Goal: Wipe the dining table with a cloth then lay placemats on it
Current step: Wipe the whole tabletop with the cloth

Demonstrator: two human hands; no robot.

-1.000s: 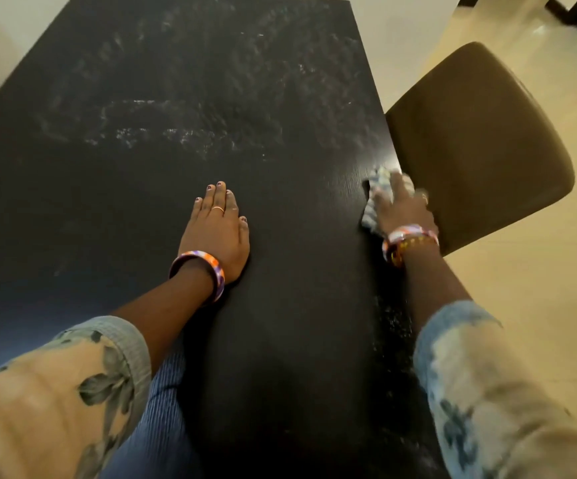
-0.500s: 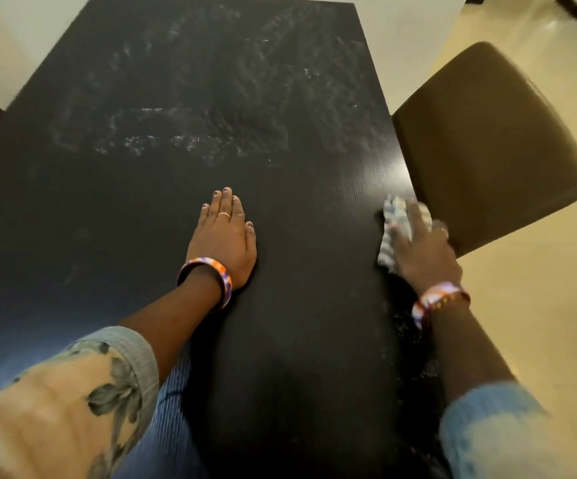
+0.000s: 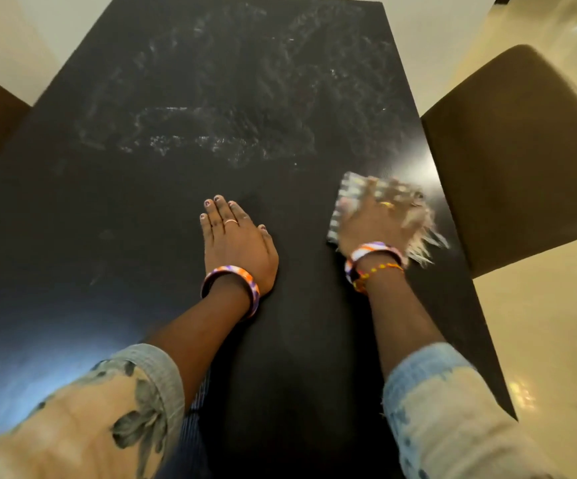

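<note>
Mid-wipe, judging by the dark counter [image 3: 142,236]: whitish streaks and smears across the far half, near part plainer, no placemats in view, so laying not yet begun. Right hand [image 3: 371,224] on the cloth [image 3: 345,198] near the right edge, beside the brown chair [image 3: 522,150]; grip blurred, spread or curled cannot tell. Left hand [image 3: 237,243] flat mid-counter, fingers straight, together. Cloth pale, checked, bunched, frayed fringe toward the chair.

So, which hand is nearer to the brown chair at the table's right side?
Right. The right hand presses the cloth near the table's right edge, beside the brown chair. The left hand rests flat mid-table, farther away.
</note>
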